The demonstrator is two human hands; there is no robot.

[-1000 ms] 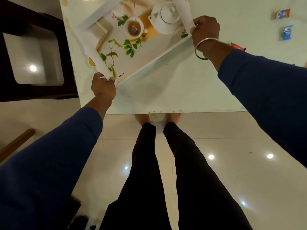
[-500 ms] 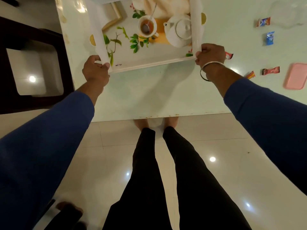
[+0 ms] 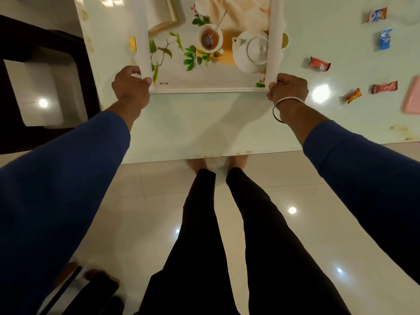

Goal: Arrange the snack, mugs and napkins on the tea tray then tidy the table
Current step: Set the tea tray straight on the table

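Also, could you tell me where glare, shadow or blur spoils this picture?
Head view: a bright lamp reflection glares on the table right of the right hand; more spots shine on the floor; a soft shadow lies below the tray; the pink lid and the lower left corner are blurred; wide-angle bending stretches the sleeves.

Both arms stretched fwd. Left hand (image 3: 130, 85) & right hand (image 3: 287, 88) each have fingers curled, gripping a near corner of tray (image 3: 204, 87).

The tray (image 3: 211, 88) runs off the top edge; pink lid (image 3: 412, 96) (blurred) cut by the right edge
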